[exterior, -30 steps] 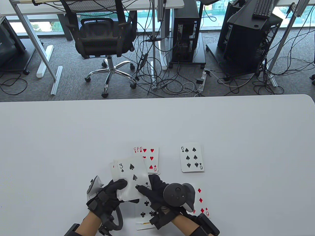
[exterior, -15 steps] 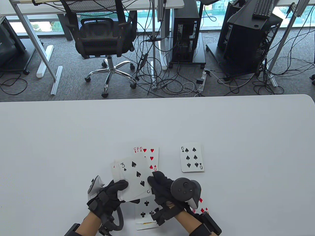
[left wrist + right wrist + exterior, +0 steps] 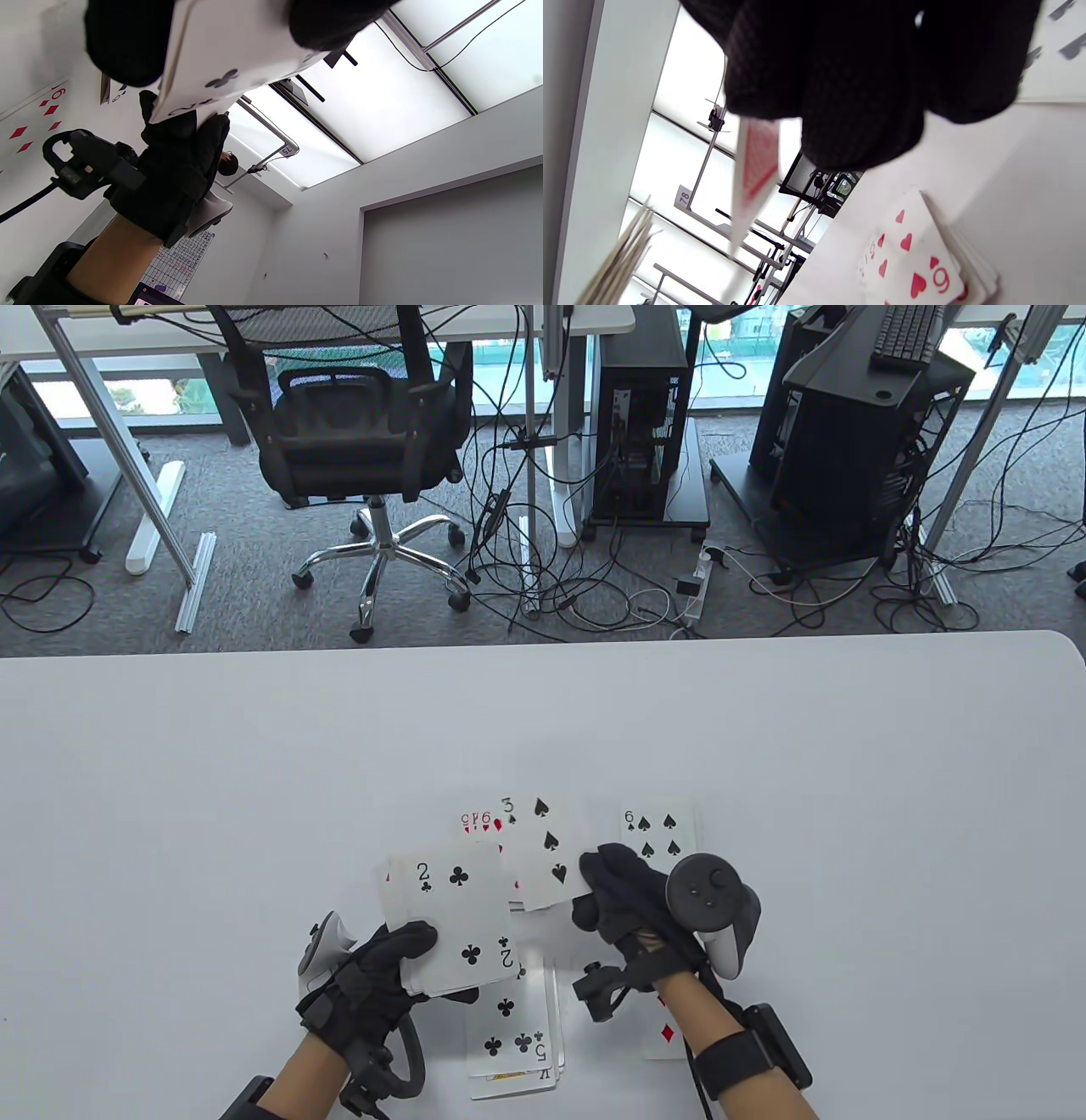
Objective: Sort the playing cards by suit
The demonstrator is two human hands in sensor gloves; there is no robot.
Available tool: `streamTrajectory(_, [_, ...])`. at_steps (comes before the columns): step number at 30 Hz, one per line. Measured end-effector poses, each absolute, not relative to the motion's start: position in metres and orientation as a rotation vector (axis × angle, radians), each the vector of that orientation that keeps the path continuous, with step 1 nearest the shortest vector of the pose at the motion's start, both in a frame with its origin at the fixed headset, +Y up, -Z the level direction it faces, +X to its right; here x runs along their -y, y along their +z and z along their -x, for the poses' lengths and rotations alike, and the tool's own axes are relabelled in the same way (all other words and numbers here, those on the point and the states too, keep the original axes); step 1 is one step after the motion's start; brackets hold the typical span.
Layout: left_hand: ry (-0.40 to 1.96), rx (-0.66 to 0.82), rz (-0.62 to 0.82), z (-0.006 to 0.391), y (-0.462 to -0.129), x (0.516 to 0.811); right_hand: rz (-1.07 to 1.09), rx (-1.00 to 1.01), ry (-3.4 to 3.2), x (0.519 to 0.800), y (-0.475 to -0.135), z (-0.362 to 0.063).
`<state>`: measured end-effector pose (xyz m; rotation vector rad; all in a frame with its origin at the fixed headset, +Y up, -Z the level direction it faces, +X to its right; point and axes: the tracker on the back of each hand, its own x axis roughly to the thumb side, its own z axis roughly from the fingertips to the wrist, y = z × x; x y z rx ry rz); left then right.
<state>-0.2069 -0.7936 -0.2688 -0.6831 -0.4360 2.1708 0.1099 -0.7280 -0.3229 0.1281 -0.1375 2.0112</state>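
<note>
My left hand [image 3: 386, 963] grips a face-up deck of cards [image 3: 450, 925] with the 2 of clubs on top [image 3: 220, 80]. My right hand [image 3: 615, 886] pinches the 3 of spades [image 3: 547, 853] by its near edge and holds it above the table between the hearts pile and the spades pile. The hearts pile [image 3: 479, 823] lies partly under that card; a 6 of hearts [image 3: 916, 262] tops it. The spades pile [image 3: 666, 827], topped by a 6, lies just beyond my right hand. A clubs pile [image 3: 513, 1035] sits between my wrists, and a diamonds pile [image 3: 666, 1035] lies under my right wrist.
The white table [image 3: 254, 780] spreads wide to the left, right and far side of the piles. Beyond its far edge are an office chair [image 3: 365, 449], floor cables and computer towers [image 3: 857, 449].
My right hand drew the 3 of spades off the deck and carried it up and to the right, toward the spades pile. The 2 of clubs is now the deck's top card.
</note>
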Motion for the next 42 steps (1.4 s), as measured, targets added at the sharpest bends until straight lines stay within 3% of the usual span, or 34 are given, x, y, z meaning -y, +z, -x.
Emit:
streamTrajectory(5, [2.173,0.439,0.672,0.208,-0.269,0.793,0.098,0.195,2.28,0.732,-0.35,-0.149])
streamTrajectory(12, [2.175,0.441,0.665,0.209,-0.27,0.793,0.331,0.004,2.648,0.758,-0.365,-0.171])
streamTrajectory(17, [2.178,0.435,0.661,0.21,-0.27,0.792,0.354,-0.174,2.98,0.77,-0.369,-0.164])
streamTrajectory(23, [2.18,0.428,0.654,0.21,-0.27,0.791,0.314,-0.23,3.186,0.77,-0.37,-0.155])
streamTrajectory(29, [2.176,0.423,0.658,0.211,-0.269,0.791,0.135,-0.037,3.143,0.749,-0.36,-0.139])
streamTrajectory(35, [2.172,0.42,0.666,0.211,-0.269,0.791,-0.273,0.235,2.656,0.718,-0.324,-0.092])
streamTrajectory(42, [2.163,0.424,0.665,0.211,-0.269,0.791,-0.534,0.144,2.16,0.715,-0.275,-0.036])
